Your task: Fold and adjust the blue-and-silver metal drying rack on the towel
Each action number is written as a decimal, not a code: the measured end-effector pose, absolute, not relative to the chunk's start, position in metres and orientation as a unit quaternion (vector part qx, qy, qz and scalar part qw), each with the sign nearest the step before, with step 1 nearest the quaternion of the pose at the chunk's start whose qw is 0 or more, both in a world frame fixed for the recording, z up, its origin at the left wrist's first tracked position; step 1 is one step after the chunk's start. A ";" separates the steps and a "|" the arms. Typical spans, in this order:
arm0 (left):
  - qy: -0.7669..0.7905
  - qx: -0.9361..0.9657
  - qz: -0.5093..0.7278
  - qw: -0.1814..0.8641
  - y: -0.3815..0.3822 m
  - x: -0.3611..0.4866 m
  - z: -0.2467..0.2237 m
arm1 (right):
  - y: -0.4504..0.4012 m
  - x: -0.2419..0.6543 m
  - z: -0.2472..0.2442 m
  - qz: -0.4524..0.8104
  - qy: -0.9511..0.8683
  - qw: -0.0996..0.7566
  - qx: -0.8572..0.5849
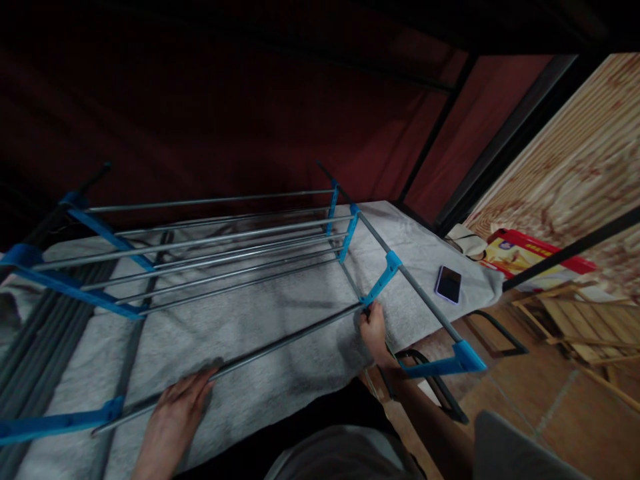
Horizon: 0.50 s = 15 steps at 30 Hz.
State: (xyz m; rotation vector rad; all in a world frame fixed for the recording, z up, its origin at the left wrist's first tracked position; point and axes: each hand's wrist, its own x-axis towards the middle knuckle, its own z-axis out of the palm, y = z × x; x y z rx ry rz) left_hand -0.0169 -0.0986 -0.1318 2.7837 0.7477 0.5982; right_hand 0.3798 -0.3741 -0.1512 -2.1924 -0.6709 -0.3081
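A partly assembled rack of grey metal tubes and blue plastic brackets lies on a grey cloth (280, 360). My left hand (173, 417) is closed over a long metal tube (290, 341), left of its middle. That tube's left end sits near a blue bracket (65, 423) at the lower left. At its right end, my right hand (374, 327) is closed just under another blue bracket (383, 283), where tube and bracket meet; the fingertips are partly hidden. Several thinner crossbars (240, 233) span the blue side brackets (93, 290) behind my hands.
A bundle of loose grey tubes (43, 340) lies at the left. On the cloth's right side rests a phone (449, 285). Beyond the edge are a red and yellow box (530, 253), a wooden folding piece (585, 327) and black metal legs. A dark red panel rises behind.
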 end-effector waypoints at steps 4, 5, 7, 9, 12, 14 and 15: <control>0.235 0.946 0.201 0.095 -0.092 -0.020 -0.138 | -0.372 0.376 -0.148 -0.112 -0.249 0.425 -0.863; 0.232 0.948 0.197 0.096 -0.091 -0.021 -0.140 | -0.372 0.376 -0.147 -0.108 -0.246 0.428 -0.863; 0.233 0.950 0.187 0.094 -0.089 -0.021 -0.143 | -0.371 0.377 -0.146 -0.102 -0.236 0.434 -0.863; 0.242 0.950 0.177 0.088 -0.088 -0.021 -0.145 | -0.370 0.378 -0.145 -0.097 -0.222 0.439 -0.865; 0.238 0.952 0.173 0.086 -0.087 -0.020 -0.145 | -0.367 0.378 -0.144 -0.095 -0.212 0.439 -0.868; 0.225 0.954 0.180 0.087 -0.086 -0.019 -0.145 | -0.366 0.378 -0.144 -0.098 -0.217 0.433 -0.869; 0.221 0.954 0.184 0.086 -0.086 -0.019 -0.145 | -0.366 0.378 -0.144 -0.104 -0.222 0.428 -0.870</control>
